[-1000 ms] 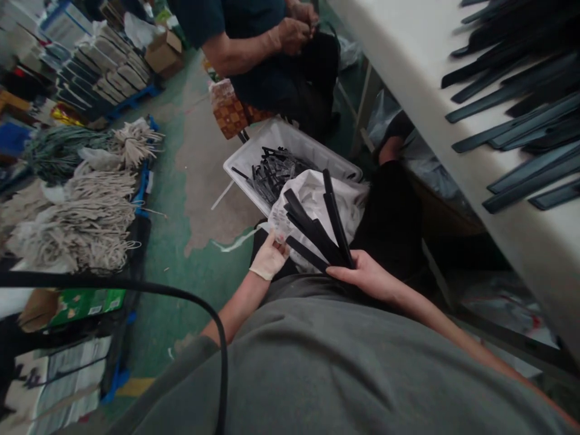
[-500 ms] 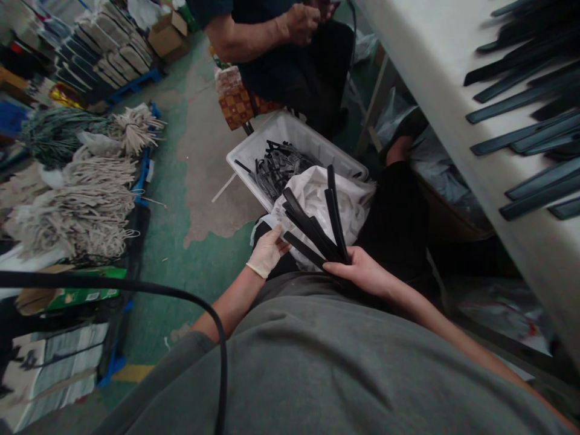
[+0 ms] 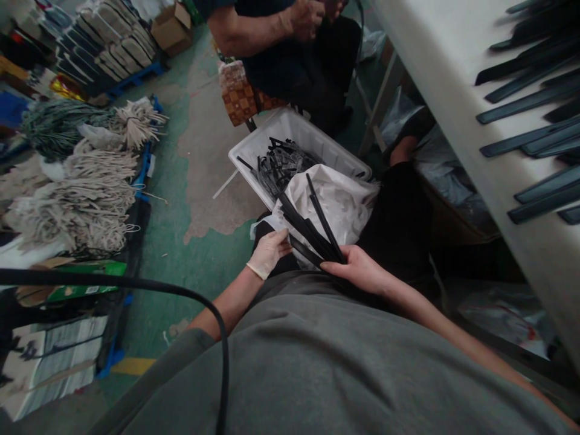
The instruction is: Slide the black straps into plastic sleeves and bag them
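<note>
My right hand [image 3: 359, 266] is closed round the lower ends of several flat black strips [image 3: 312, 232], which fan out forward over my lap. My left hand [image 3: 270, 249], in a pale glove, has its fingers closed at the far end of the lowest strip. Behind the strips a white bag [image 3: 338, 193] lies crumpled across my lap and the near end of a white plastic crate [image 3: 333, 140]. Inside that crate is a tangled heap of thin black strips [image 3: 281, 160].
On the right, a pale table [image 3: 446, 103] bears more black strips [image 3: 525, 109]. A co-worker [image 3: 290, 54] sits beyond the crate. Bundles of cord [image 3: 95, 193] lie on pallets at left. A black cable [image 3: 181, 289] crosses the near left.
The fan of strips has narrowed and turned, with the right-hand strips now leaning further left. My left fingers have come onto the lowest strip's end. The view has shifted slightly.
</note>
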A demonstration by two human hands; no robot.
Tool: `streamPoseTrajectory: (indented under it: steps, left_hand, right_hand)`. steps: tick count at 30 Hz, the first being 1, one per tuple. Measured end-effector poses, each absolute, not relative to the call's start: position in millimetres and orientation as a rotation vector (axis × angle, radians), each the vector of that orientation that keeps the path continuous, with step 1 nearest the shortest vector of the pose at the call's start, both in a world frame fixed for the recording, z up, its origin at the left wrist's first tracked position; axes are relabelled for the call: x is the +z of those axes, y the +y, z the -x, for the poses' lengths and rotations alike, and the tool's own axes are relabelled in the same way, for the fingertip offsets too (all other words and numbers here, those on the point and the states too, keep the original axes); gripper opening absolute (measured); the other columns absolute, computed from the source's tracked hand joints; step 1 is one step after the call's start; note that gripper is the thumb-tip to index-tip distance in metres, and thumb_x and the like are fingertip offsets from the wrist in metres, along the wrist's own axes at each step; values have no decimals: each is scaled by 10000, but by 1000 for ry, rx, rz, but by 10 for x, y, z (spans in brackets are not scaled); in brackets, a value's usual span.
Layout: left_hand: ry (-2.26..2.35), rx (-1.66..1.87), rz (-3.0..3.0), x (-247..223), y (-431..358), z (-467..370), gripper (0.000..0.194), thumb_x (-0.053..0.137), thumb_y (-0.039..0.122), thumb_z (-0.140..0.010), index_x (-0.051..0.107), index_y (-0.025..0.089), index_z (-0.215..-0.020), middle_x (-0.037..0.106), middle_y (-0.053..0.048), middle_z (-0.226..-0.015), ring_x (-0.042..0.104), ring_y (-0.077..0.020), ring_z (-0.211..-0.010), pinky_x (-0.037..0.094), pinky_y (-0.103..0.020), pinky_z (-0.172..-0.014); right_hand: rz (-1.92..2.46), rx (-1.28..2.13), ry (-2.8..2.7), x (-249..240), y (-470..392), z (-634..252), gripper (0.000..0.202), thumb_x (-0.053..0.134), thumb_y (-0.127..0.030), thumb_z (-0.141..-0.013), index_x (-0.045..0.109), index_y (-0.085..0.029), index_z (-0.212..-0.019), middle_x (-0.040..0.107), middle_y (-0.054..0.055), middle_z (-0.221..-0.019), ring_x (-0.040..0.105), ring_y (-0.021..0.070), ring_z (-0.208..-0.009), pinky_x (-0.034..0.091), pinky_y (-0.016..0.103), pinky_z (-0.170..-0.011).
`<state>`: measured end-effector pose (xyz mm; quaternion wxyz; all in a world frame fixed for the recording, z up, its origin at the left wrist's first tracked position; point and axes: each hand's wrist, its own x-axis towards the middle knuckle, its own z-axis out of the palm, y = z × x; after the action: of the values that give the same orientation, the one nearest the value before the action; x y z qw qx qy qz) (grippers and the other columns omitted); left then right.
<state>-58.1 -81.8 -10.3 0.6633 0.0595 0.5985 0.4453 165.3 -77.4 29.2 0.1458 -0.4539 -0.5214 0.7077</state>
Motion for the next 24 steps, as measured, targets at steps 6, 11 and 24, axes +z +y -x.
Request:
streamPoseTrajectory:
  steps: [6,11,24]
  left_hand:
    - [1233,1106,124,-32,-787,631,162,642,300,-875,641,153,-805,668,-18,-712,637,-106,-613,511,-221,-594]
    - [1248,1162,121,53,-714,833,129,606,255,-897,654,154,-833,689,-19,-736,659,-102,-635,516,-205,-598]
    - [1297,1081,-58,-109,-787,786,209,662,363,-858,637,171,-780,652,-12,-663,618,-114,-581,494,-216,-563]
  right_hand:
    - [1296,2034,-1551,311,-611,-1466,289,688,-359,-723,717,-135,-903,713,27,-816,636,191,-737,492,293,-689]
    - [1275,2273,-1350,317,-650,-1584,331,734,-405,-686,707,-135,-876,704,31,-795,617,168,-688,491,286,-666]
    - [1210,2380,-1258,294,-733,-1680,355,776,-444,-651,702,-138,-813,680,31,-753,595,161,-658,485,283,-635]
